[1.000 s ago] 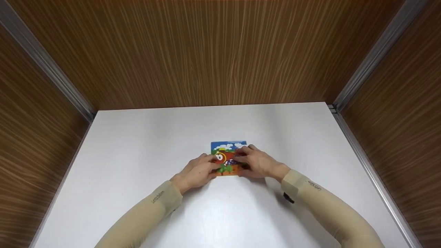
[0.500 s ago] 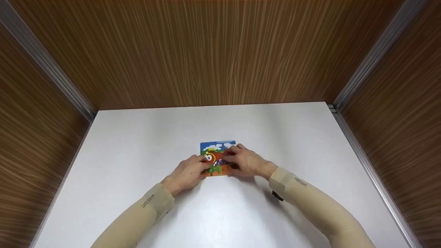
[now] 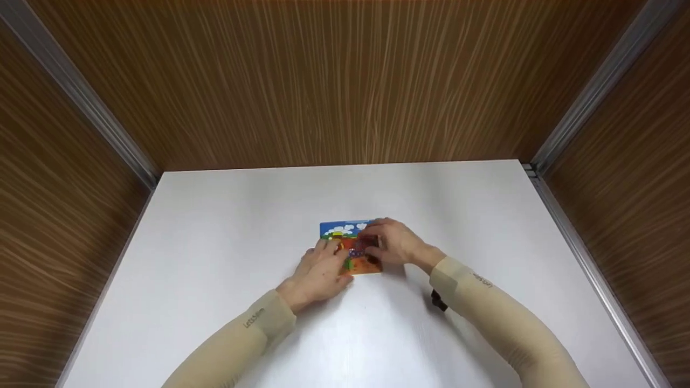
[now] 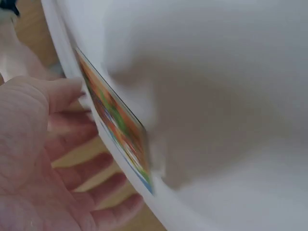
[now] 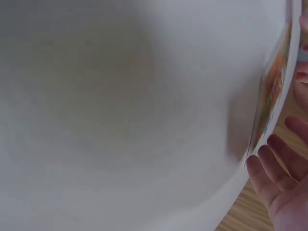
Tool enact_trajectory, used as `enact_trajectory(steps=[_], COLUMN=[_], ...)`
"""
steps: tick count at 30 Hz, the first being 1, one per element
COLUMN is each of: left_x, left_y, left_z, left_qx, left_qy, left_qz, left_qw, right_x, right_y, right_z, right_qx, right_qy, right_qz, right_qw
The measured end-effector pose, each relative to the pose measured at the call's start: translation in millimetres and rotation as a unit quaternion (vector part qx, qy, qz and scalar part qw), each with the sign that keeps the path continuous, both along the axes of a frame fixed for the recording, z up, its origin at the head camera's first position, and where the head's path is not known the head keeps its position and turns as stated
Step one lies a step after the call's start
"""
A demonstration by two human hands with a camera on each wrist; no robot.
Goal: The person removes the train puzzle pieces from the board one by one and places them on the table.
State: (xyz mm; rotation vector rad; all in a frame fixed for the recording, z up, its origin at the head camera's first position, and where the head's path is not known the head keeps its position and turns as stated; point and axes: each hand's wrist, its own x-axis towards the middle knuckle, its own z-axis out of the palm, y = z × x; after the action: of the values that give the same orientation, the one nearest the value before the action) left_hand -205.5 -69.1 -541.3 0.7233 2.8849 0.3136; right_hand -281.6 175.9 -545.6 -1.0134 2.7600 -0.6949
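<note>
“LetsSlim” sleeves [image 3: 504,312], hands [image 3: 318,273] at picture card [image 3: 350,243]

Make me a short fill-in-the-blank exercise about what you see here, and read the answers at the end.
1. The picture card is on a ____ table.
2. In the head view, the left hand covers part of the card's left half, while the right hand is over its ____ half.
3. White clouds are printed on the card against a ____ sky.
4. The wood-patterned panel beyond the table is ____ with lighter streaks.

Missing words: white; right; blue; brown.
</note>
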Motion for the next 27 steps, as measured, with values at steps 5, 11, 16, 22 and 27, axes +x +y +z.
enact_trajectory(steps=[5,11,16,22,27], left_x=[9.7,17.9,21.0,22.2,23.3], left_y=[23.3,31.8,33.0,36.0,40.8], left_z=[-1.4,-11.5,-16.2,-17.1,-18.6], left_qx=[0.013,-0.005,-0.02,-0.031,-0.038], left_qy=[-0.047,-0.054,-0.049,-0.043,-0.037], left_qz=[-0.018,-0.042,-0.048,-0.047,-0.047], left_qw=[0.9986,0.9976,0.9974,0.9974,0.9975], right_x=[-14.1,-24.7,-34.6,-45.9,-52.4], right_y=[-1,-15,-33,-49,-56], right_z=[4.7,7.1,11.6,13.7,10.0], right_qx=[-0.008,0.002,-0.003,-0.022,-0.026], right_qy=[-0.019,-0.04,-0.071,-0.108,-0.122], right_qz=[-0.036,-0.043,-0.059,-0.064,-0.07], right_qw=[0.9991,0.9983,0.9957,0.9918,0.9897])
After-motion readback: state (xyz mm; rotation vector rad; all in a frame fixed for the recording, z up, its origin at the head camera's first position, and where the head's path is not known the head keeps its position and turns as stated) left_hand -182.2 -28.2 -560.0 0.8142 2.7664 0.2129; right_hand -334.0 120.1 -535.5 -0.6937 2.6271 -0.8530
